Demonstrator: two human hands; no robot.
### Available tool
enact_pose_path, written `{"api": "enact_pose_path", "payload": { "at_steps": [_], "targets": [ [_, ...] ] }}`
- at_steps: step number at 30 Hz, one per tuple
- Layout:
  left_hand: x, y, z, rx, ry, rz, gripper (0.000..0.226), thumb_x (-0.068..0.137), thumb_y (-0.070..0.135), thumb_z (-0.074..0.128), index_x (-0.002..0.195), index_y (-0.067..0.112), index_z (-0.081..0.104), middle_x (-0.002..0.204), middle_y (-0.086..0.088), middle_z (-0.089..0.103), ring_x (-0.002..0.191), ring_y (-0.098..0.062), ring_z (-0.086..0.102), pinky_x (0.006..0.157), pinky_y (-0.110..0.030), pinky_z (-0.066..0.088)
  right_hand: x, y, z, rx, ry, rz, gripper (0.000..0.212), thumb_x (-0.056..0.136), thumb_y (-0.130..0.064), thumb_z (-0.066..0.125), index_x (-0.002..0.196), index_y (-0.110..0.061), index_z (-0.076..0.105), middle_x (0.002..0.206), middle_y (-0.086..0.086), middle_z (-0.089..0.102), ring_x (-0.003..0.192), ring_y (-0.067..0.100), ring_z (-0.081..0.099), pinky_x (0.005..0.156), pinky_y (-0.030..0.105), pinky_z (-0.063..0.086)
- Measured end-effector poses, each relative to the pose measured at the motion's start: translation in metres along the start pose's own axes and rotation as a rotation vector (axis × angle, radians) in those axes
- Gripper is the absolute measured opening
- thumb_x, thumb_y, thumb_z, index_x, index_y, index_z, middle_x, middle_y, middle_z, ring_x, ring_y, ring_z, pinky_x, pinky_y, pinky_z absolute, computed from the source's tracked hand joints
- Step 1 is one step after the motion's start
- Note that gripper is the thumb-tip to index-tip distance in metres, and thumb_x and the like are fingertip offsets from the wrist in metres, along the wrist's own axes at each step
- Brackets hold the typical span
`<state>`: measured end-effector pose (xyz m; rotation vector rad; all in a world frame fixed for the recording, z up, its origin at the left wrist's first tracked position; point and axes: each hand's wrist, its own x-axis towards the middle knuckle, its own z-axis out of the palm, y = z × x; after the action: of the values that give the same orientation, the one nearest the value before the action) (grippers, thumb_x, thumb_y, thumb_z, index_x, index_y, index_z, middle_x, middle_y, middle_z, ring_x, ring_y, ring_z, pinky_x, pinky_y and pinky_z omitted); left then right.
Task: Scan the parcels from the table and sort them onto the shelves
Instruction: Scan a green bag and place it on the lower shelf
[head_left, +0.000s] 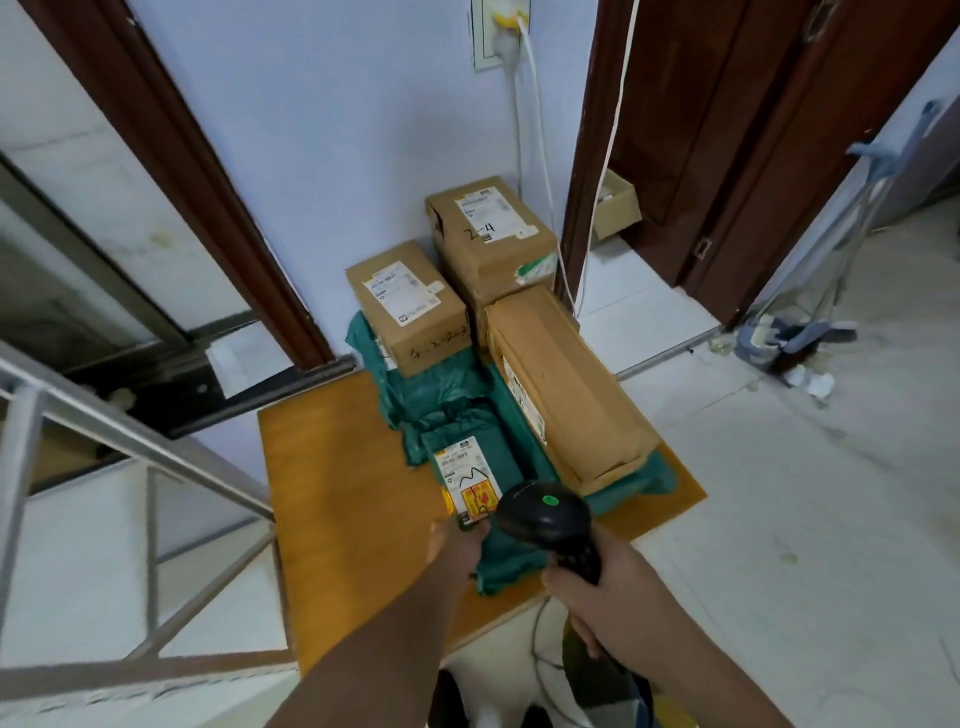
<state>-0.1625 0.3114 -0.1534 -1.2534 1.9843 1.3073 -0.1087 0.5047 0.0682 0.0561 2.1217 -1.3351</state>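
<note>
The step in hand looks to be the scan itself; the right hand (587, 592) has its fingers curled round the handle of a black barcode scanner (545, 514), whose head, with a green light on top, hangs just above the near end of a green mailer bag (467, 467) lying on the wooden worktop (322, 483); the left hand (457, 545) reaches to the bag's near edge beside its shipping label (470, 480), touching or holding it, though whether the fingers pinch the plastic or merely press on it cannot be told, since the scanner and the bag hide them; behind the bag, more green bags lie under three cardboard boxes, a small one (408, 312) marked by hand, a taller one (488, 244) marked "2-4" at the back, and a long one (571, 389) along the right; a metal frame (130, 467), perhaps the shelving, stands to the left; the next move, by this reckoning, calls for the scanner to be aimed squarely at the label's barcode while the left hand keeps the bag flat, then for the bag to be lifted clear and carried to its shelf.
</note>
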Motion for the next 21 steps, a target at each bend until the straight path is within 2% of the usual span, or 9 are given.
{"api": "enact_pose_path", "payload": {
  "at_steps": [3, 5, 10, 12, 16, 18, 21],
  "targets": [
    [-0.001, -0.007, -0.001, 0.082, 0.019, 0.046, 0.025, 0.101, 0.034, 0.061, 0.114, 0.014, 0.053, 0.086, -0.003, 0.057, 0.092, -0.031, 0.068, 0.085, -0.05, 0.062, -0.002, 0.003, -0.002, 0.006, -0.02, 0.0, 0.007, 0.09, -0.024, 0.067, 0.093, -0.025, 0.061, 0.059, -0.003, 0.058, 0.049, 0.006, 0.052, 0.062, 0.032, 0.047],
    [0.001, -0.012, -0.001, 0.069, 0.018, 0.064, 0.023, 0.103, 0.033, 0.057, 0.118, 0.016, 0.056, 0.086, -0.003, 0.058, 0.086, -0.029, 0.067, 0.084, -0.05, 0.063, -0.002, 0.004, -0.002, 0.019, -0.044, 0.003, 0.006, 0.092, -0.022, 0.065, 0.095, -0.022, 0.06, 0.058, -0.001, 0.058, 0.044, 0.007, 0.052, 0.058, 0.032, 0.048],
    [0.003, -0.022, 0.001, 0.026, -0.025, -0.004, 0.036, 0.101, 0.039, 0.059, 0.126, 0.015, 0.05, 0.105, -0.009, 0.063, 0.097, -0.03, 0.068, 0.082, -0.05, 0.064, 0.001, 0.004, 0.004, -0.038, -0.057, -0.019, 0.006, 0.09, -0.025, 0.066, 0.091, -0.023, 0.061, 0.057, -0.004, 0.058, 0.044, 0.003, 0.05, 0.062, 0.034, 0.048],
    [0.002, -0.024, 0.002, 0.03, -0.03, -0.003, 0.034, 0.103, 0.036, 0.057, 0.126, 0.013, 0.05, 0.107, -0.01, 0.063, 0.099, -0.032, 0.068, 0.082, -0.05, 0.064, 0.001, 0.003, 0.006, -0.044, -0.068, -0.021, 0.007, 0.09, -0.026, 0.066, 0.092, -0.024, 0.06, 0.058, -0.002, 0.059, 0.045, 0.004, 0.051, 0.062, 0.035, 0.048],
    [-0.003, -0.022, 0.0, 0.075, -0.022, 0.055, 0.022, 0.108, 0.025, 0.044, 0.126, 0.017, 0.052, 0.092, -0.005, 0.059, 0.094, -0.032, 0.068, 0.085, -0.049, 0.063, 0.0, 0.002, 0.008, -0.016, -0.08, -0.015, 0.007, 0.093, -0.02, 0.064, 0.096, -0.019, 0.058, 0.056, 0.001, 0.057, 0.042, 0.011, 0.051, 0.055, 0.034, 0.048],
    [-0.005, -0.018, -0.002, 0.126, -0.021, 0.088, 0.025, 0.109, 0.021, 0.041, 0.131, 0.018, 0.052, 0.101, -0.007, 0.061, 0.097, -0.032, 0.068, 0.087, -0.045, 0.062, 0.0, 0.002, 0.008, -0.015, -0.08, -0.017, 0.007, 0.093, -0.02, 0.064, 0.096, -0.019, 0.058, 0.056, 0.001, 0.057, 0.042, 0.011, 0.051, 0.055, 0.035, 0.048],
    [0.002, -0.019, 0.0, 0.198, -0.022, 0.137, 0.033, 0.109, 0.02, 0.04, 0.139, 0.012, 0.05, 0.125, -0.015, 0.063, 0.113, -0.034, 0.066, 0.094, -0.04, 0.058, 0.001, 0.002, 0.009, -0.009, -0.089, -0.006, 0.008, 0.094, -0.019, 0.064, 0.097, -0.018, 0.058, 0.057, 0.002, 0.056, 0.042, 0.011, 0.05, 0.054, 0.033, 0.048]
  ]
}}
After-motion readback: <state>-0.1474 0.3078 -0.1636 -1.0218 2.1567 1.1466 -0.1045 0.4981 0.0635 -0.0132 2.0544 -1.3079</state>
